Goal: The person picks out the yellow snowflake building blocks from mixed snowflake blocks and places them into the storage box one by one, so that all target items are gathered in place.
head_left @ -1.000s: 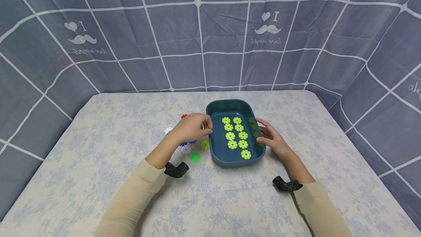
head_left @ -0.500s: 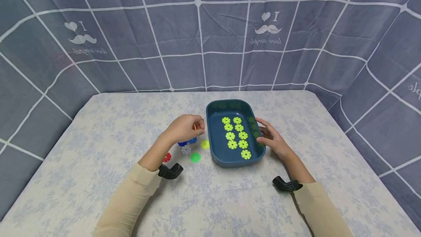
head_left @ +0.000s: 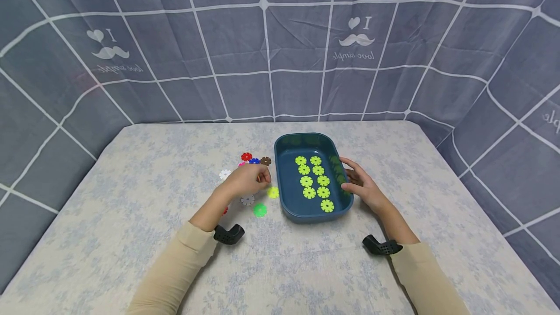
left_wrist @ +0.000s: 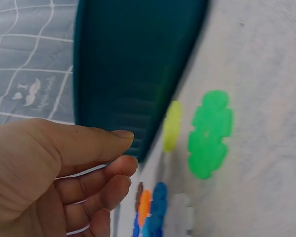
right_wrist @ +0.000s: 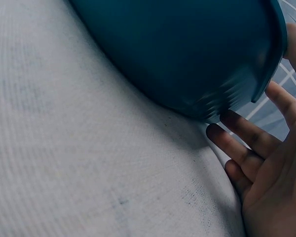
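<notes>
My left hand (head_left: 249, 180) hovers over a cluster of loose toothed plastic discs, left of a dark teal bin (head_left: 290, 210). In the left wrist view, its thumb and fingers are loosely bent with a gap between them and nothing held. Near it lie a yellow disc (head_left: 273, 192), a green disc (head_left: 260, 210) and an orange disc (left_wrist: 144, 207), the last hidden by the hand in the head view. My right hand (head_left: 367, 187) touches the bin's right side, thumb at the rim and fingers extended along the outer wall. Several yellow-green discs (head_left: 323, 180) lie flat inside the bin in two columns.
Beyond the left hand lie a red disc (head_left: 247, 156), a blue disc (head_left: 254, 161) and a brown disc (head_left: 265, 161). A white disc (head_left: 225, 174) lies to the left. The cloth-covered table (head_left: 306, 266) ends at a grey checked curtain (head_left: 297, 38).
My left hand has drawn back from the bin's left rim and come slightly nearer, uncovering the red, blue and brown discs at the back. The right hand and bin have stayed put.
</notes>
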Tool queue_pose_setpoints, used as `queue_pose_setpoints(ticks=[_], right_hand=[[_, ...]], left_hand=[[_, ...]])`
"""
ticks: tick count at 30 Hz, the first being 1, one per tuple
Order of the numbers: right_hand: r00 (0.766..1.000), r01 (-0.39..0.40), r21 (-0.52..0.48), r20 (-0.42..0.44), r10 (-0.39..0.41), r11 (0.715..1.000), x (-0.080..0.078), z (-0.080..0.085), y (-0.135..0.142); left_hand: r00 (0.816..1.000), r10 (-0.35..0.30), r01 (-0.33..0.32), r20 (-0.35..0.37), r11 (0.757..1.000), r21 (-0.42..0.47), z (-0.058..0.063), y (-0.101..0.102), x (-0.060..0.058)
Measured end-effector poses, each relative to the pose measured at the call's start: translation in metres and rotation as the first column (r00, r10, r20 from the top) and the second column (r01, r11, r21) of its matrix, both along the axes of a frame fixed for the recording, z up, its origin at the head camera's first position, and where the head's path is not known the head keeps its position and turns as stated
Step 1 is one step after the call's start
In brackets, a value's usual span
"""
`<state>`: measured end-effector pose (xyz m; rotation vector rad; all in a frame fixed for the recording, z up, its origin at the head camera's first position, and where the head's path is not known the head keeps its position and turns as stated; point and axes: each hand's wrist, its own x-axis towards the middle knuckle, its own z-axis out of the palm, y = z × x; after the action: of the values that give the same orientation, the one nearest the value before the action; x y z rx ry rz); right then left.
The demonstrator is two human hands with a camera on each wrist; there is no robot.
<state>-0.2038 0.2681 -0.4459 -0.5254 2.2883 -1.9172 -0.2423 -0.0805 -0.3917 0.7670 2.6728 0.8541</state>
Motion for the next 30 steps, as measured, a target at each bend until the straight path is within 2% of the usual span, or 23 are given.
queue_pose_setpoints(ticks=[7,21,30], right_hand=[[1.0,0.004,0.002,0.0,-0.004,1.0,0.0,-0.001,0.0],[1.0,-0.015,-0.014,-0.022,0.015,1.0,0.0,0.0,0.0],[0.999,-0.029,-0.031,-0.023,0.028,0.999,0.0,-0.001,0.001]], left_hand=[[0.999,-0.03,0.029,-0.017,0.999,-0.034,-0.013,0.003,-0.002],[0.998,0.007,-0.005,0.056,0.999,-0.035,-0.019,0.009,0.001],[0.999,0.002,-0.001,0.049,1.0,-0.019,-0.022,0.009,0.001]])
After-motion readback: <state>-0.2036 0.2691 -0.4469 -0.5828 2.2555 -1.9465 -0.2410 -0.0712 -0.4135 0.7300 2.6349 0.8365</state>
